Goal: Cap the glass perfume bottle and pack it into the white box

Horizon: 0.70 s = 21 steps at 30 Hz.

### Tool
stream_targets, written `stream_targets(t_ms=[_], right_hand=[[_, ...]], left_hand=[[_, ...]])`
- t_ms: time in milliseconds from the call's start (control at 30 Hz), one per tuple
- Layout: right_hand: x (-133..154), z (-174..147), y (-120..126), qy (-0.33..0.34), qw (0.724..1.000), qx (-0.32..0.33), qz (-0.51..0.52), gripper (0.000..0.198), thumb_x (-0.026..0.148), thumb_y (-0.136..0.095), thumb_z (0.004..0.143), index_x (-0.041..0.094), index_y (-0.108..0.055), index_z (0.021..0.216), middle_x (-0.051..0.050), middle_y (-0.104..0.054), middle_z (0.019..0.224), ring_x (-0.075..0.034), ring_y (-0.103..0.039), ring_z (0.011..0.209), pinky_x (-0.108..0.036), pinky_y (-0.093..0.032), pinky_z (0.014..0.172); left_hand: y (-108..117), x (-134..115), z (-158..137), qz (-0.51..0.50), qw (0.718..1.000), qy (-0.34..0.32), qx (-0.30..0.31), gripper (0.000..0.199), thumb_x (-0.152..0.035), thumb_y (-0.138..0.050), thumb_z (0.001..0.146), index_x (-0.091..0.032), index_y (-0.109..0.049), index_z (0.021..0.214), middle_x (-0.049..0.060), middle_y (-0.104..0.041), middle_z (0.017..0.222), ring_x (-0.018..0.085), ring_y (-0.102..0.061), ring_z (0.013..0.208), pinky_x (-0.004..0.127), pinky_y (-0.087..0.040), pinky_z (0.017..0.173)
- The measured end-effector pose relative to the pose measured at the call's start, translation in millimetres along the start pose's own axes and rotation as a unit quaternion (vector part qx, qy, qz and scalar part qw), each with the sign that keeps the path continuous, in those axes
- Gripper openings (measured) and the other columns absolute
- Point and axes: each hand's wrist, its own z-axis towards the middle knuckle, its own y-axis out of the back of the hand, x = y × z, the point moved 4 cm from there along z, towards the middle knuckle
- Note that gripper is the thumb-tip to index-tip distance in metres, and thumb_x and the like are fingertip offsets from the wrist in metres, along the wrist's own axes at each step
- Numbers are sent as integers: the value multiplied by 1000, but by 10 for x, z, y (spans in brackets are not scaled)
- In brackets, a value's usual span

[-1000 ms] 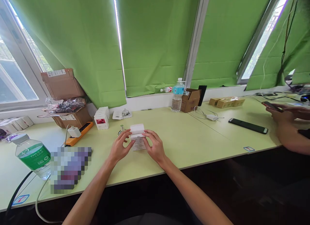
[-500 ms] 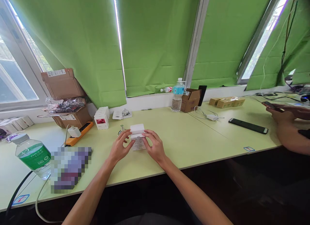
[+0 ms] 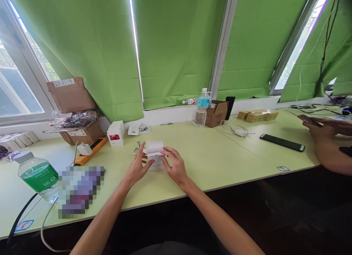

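Note:
A small white box with printed text on its front stands on the table between my hands, its lid flap raised at the back. My right hand grips its right side, fingers at the top edge and thumb on the front. On the left side, my left hand holds the box with its thumb on the front and its index finger lifted off, beside a small side flap. Just behind my left hand is a small shiny metal object, partly hidden. The box's inside is out of sight.
White boxes, an orange power strip and a green-labelled bottle are on the left. Behind stand a large water bottle and a cardboard box. A black phone lies right, near another person's hands.
My left index finger has come off the box's top edge and now points up. The lid flap tilts slightly differently and a left side flap shows. My right hand stays in place.

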Motion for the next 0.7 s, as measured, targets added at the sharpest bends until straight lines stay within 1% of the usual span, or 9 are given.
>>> stream_targets(t_ms=[67, 100, 133, 200, 267, 433, 500, 600, 700], right_hand=[[7, 0, 1, -8, 1000, 2, 6, 29, 19, -50, 90, 24, -60, 117, -9, -61, 118, -23, -57, 111, -41, -51, 94], [9, -1, 2, -13, 1000, 3, 10, 31, 18, -50, 90, 24, -59, 119, -9, -60, 119, -23, -57, 112, -40, -52, 93], [9, -3, 3, -19, 1000, 4, 15, 32, 19, -49, 90, 24, -57, 120, -9, -59, 121, -23, -56, 113, -39, -53, 91], [6, -5, 2, -28, 999, 6, 23, 33, 19, -49, 90, 23, -56, 122, -10, -59, 122, -23, -56, 113, -37, -55, 86], [3, -5, 3, -30, 999, 6, 26, 33, 19, -49, 89, 23, -55, 122, -10, -59, 122, -23, -56, 112, -37, -56, 83], [-1, 3, 14, -22, 1000, -4, 16, 32, 19, -50, 89, 23, -56, 120, -10, -60, 119, -24, -55, 113, -43, -49, 96], [-2, 4, 13, -21, 1000, -4, 14, 31, 19, -50, 89, 23, -56, 119, -10, -60, 119, -24, -55, 113, -44, -48, 97], [-3, 4, 7, -17, 1000, -2, 12, 29, 19, -50, 89, 22, -57, 117, -10, -61, 118, -24, -55, 112, -44, -48, 96], [-1, 7, 4, -11, 1000, -4, 12, 28, 18, -50, 89, 22, -58, 115, -10, -61, 116, -25, -55, 111, -45, -48, 95]], left_hand=[[-1, 17, 11, -50, 999, 20, 5, 87, -35, -61, 85, -27, -2, 150, 5, -66, 101, 17, -65, 87, 37, -57, 78], [1, 19, 18, -68, 997, 32, 10, 84, -36, -61, 85, -26, -7, 149, 6, -67, 103, 17, -66, 89, 37, -57, 79], [3, 17, 26, -81, 996, 44, 20, 77, -37, -61, 84, -26, -18, 147, 6, -67, 104, 18, -66, 91, 37, -56, 79], [5, -2, 39, -96, 992, 64, 47, 55, -39, -62, 83, -22, -44, 132, 7, -68, 104, 21, -65, 95, 35, -56, 78], [8, -33, 48, -109, 989, 76, 69, 40, -42, -61, 82, -20, -56, 116, 8, -68, 103, 22, -65, 96, 34, -55, 77], [19, -71, 57, -110, 988, 81, 69, 38, -46, -57, 84, -21, -59, 112, 8, -69, 103, 22, -65, 94, 34, -55, 76], [49, -51, 62, -96, 992, 78, 35, 36, -47, -53, 86, -20, -61, 109, 8, -69, 101, 20, -66, 89, 32, -55, 72], [147, 9, 63, -61, 993, 83, -51, 37, -49, -49, 88, -19, -63, 103, 7, -69, 92, 18, -65, 76, 28, -52, 63], [248, 84, 57, -29, 989, 92, -114, 38, -49, -41, 91, -19, -63, 99, 7, -67, 91, 17, -62, 73, 28, -50, 63]])
